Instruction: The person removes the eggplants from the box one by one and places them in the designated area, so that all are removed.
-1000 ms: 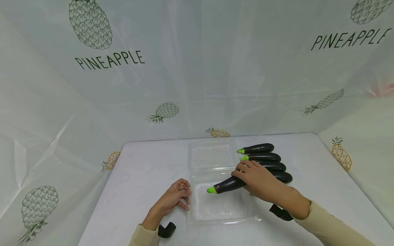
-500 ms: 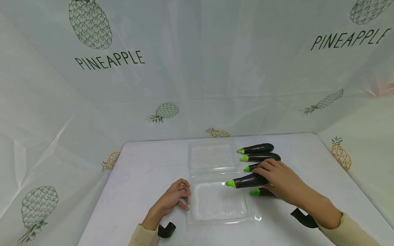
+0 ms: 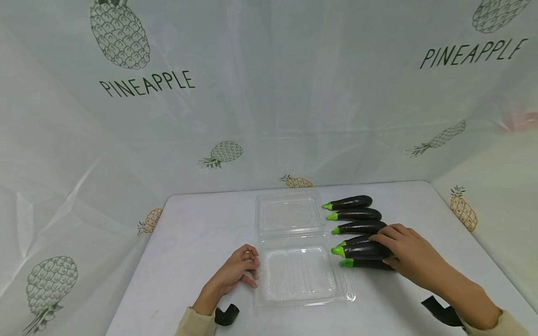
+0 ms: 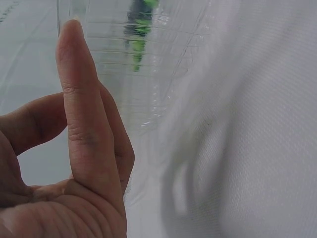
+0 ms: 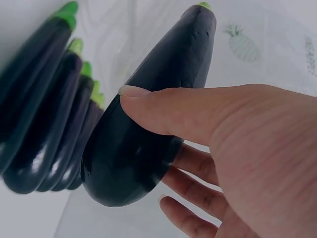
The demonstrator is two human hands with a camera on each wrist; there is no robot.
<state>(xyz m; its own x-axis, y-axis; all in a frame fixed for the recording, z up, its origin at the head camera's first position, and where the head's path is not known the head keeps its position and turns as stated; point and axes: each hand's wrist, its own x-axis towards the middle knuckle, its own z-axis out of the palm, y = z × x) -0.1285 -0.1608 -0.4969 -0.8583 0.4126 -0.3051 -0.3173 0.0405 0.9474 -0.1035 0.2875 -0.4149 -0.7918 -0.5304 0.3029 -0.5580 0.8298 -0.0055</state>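
My right hand (image 3: 414, 254) grips an eggplant (image 3: 363, 250) by its thick end, its green stem pointing left. In the right wrist view the thumb lies across the dark purple eggplant (image 5: 124, 158), with fingers on its other side. The held eggplant is over the near end of a row of eggplants (image 3: 355, 214), partly hiding two of them. My left hand (image 3: 239, 268) rests at the left edge of a clear plastic clamshell box (image 3: 300, 298), fingers loosely bent. In the left wrist view a finger (image 4: 81, 109) extends alongside the box wall; whether it touches is hard to tell.
The box's lid (image 3: 290, 212) lies folded back behind its base. A white table (image 3: 206, 224) carries everything. Behind it hangs a pale curtain (image 3: 294, 93) printed with pineapples. Black straps (image 3: 227, 315) show at both wrists.
My right hand has moved right with the eggplant, from over the box's base to over the row on the right. The left hand has stayed in place.
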